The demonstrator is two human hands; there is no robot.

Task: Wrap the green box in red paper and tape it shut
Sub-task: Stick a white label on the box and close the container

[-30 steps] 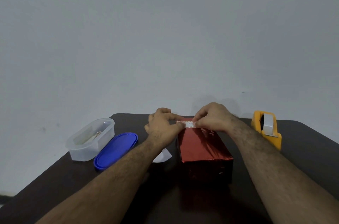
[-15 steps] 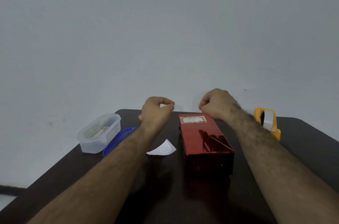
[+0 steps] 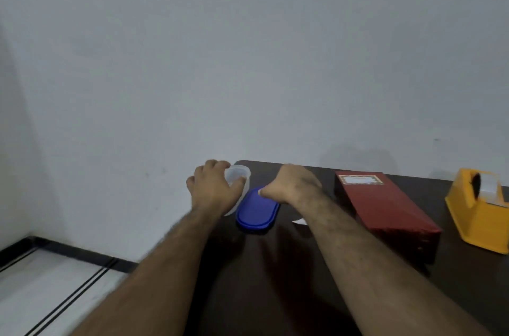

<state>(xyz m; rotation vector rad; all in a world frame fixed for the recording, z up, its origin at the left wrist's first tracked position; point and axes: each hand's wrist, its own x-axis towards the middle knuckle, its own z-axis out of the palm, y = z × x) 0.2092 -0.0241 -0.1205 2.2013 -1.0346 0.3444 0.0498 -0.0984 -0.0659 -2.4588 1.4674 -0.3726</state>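
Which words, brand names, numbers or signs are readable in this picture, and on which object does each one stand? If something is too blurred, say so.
No text can be read anywhere.
Small white label with a decorated border on the far end of the box wrapped in shiny red paper: any writing is too blurred to read.
Yellow plastic tape dispenser: no visible writing.
Blue oval plastic lid and clear plastic container: no visible writing.

dim, even light; soft shadows on wall point(image 3: 358, 154); slight motion blur; wide-angle edge distortion.
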